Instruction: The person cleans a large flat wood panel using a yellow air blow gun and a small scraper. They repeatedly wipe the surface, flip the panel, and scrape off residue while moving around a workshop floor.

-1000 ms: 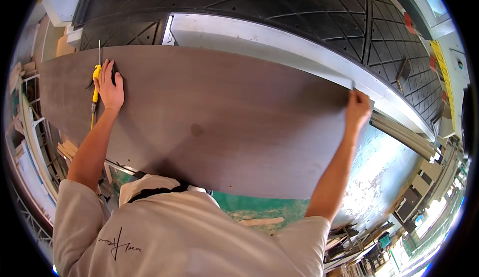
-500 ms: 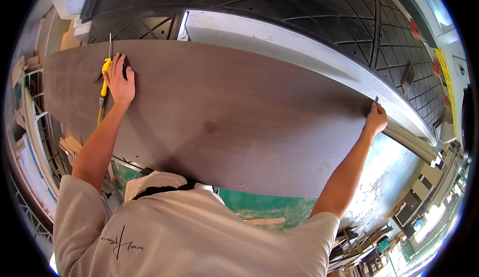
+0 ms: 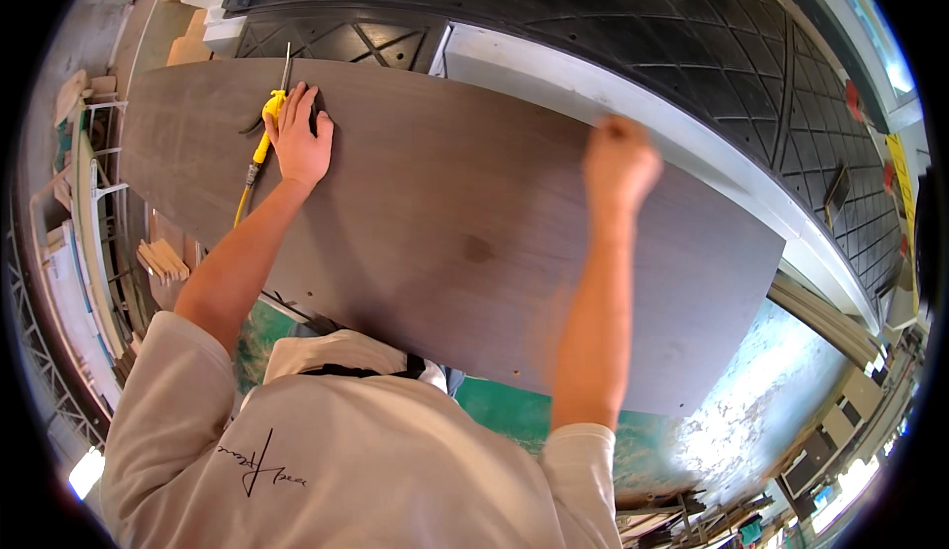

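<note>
A long, dark brown flat panel (image 3: 445, 173) lies in front of me, with small holes along its near edge. My left hand (image 3: 301, 144) rests flat on its left part, fingers stretched out. Against those fingers lies a yellow air blow gun (image 3: 274, 104) with a thin metal nozzle and a yellow hose. My right hand (image 3: 621, 168), smeared by motion, is over the panel's far edge. Its fingers look curled closed; whatever they may hold is hidden in the blur.
Beyond the panel runs a pale metal beam (image 3: 593, 99), then a black grid-lined machine bed (image 3: 633, 25). Racks with boards (image 3: 89, 253) stand at the left. Green floor (image 3: 504, 406) shows below the panel, and stacked strips (image 3: 820, 317) lie at the right.
My right hand has left the panel's far right corner and moved left along the far edge. My left hand stays beside the blow gun. The whole view has shifted.
</note>
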Available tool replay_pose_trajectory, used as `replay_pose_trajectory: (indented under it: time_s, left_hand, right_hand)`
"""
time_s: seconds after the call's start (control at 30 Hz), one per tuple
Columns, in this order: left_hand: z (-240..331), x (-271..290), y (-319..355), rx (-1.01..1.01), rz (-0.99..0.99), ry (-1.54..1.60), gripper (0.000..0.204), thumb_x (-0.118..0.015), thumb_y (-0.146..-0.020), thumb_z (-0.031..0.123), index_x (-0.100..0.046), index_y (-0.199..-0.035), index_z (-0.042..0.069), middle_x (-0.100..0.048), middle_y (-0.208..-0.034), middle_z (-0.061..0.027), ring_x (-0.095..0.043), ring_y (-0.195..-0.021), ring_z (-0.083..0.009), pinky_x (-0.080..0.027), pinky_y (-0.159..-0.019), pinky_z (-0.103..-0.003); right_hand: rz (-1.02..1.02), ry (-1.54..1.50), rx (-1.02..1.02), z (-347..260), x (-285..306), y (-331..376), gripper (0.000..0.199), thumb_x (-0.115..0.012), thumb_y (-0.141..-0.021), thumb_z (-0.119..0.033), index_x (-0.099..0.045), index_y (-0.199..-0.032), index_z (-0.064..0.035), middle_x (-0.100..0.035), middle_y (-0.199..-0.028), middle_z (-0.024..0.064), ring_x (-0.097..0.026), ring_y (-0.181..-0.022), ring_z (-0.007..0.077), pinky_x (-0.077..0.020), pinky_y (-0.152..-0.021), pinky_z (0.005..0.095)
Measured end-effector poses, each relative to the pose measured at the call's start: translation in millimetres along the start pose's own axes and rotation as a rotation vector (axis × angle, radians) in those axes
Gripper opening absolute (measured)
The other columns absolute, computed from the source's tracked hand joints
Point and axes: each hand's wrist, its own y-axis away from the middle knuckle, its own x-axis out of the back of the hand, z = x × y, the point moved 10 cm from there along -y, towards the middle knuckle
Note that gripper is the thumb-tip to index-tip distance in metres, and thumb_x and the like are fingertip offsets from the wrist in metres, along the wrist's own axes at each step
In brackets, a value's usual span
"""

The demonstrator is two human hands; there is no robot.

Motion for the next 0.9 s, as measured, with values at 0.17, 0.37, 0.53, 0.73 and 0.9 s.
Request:
replay_pose_trajectory:
  time_s: [0.17, 0.37, 0.53, 0.73, 0.9]
  left_hand:
    - [1, 5, -2, -0.02, 0.032, 0.05, 0.047, -0.061, -0.096, 0.027, -0.058, -0.141, 0.016, -0.055, -0.153, -0.0042, -0.044, -0.146, -0.0244, -0.014, -0.126, -0.059]
    - [-29, 46, -4, -0.095, 0.07, 0.321, 0.059, -0.072, -0.086, 0.013, -0.053, -0.141, 0.008, -0.053, -0.15, -0.0124, -0.046, -0.14, -0.0358, -0.033, -0.118, -0.051]
    - [-120, 54, -2, 0.044, -0.072, 0.294, 0.052, -0.082, -0.084, 0.019, -0.059, -0.129, 0.005, -0.058, -0.131, -0.0149, -0.051, -0.123, -0.038, -0.044, -0.107, -0.047]
    - [-170, 50, -15, 0.051, -0.261, 0.34, 0.034, -0.082, -0.086, 0.031, -0.059, -0.094, 0.008, -0.061, -0.1, -0.0069, -0.062, -0.09, -0.029, -0.051, -0.076, -0.042]
    - [-249, 43, -6, 0.171, -0.561, 0.362, 0.03, -0.079, -0.088, 0.03, -0.061, -0.093, 0.006, -0.065, -0.082, -0.0072, -0.065, -0.075, -0.0268, -0.052, -0.07, -0.039]
  right_hand:
    - [0.309, 0.313, -0.389, 236, 143, -3, 0.02, -0.076, -0.089, -0.026, -0.083, -0.097, -0.0096, -0.079, -0.088, 0.0107, -0.075, -0.08, 0.0284, -0.0583, -0.076, 0.0406]
    - [0.215, 0.254, -0.362, 193, 98, 3, 0.024, -0.076, -0.089, -0.028, -0.082, -0.1, -0.0068, -0.079, -0.094, 0.0134, -0.074, -0.087, 0.0316, -0.0563, -0.08, 0.0411]
    - [0.117, 0.013, -0.104, -55, -46, 24, 0.014, -0.075, -0.09, -0.016, -0.077, -0.093, -0.0024, -0.073, -0.093, 0.016, -0.07, -0.083, 0.0322, -0.0545, -0.077, 0.0432]
    - [0.075, -0.056, 0.178, -293, -182, 60, 0.01, -0.07, -0.088, -0.012, -0.074, -0.083, -0.0032, -0.066, -0.087, 0.019, -0.067, -0.084, 0.0397, -0.0541, -0.076, 0.0483]
    - [-0.064, -0.053, -0.02, -261, -176, 43, 0.019, -0.07, -0.09, -0.023, -0.079, -0.095, -0.0061, -0.076, -0.099, 0.0174, -0.073, -0.093, 0.0346, -0.0568, -0.081, 0.0441]
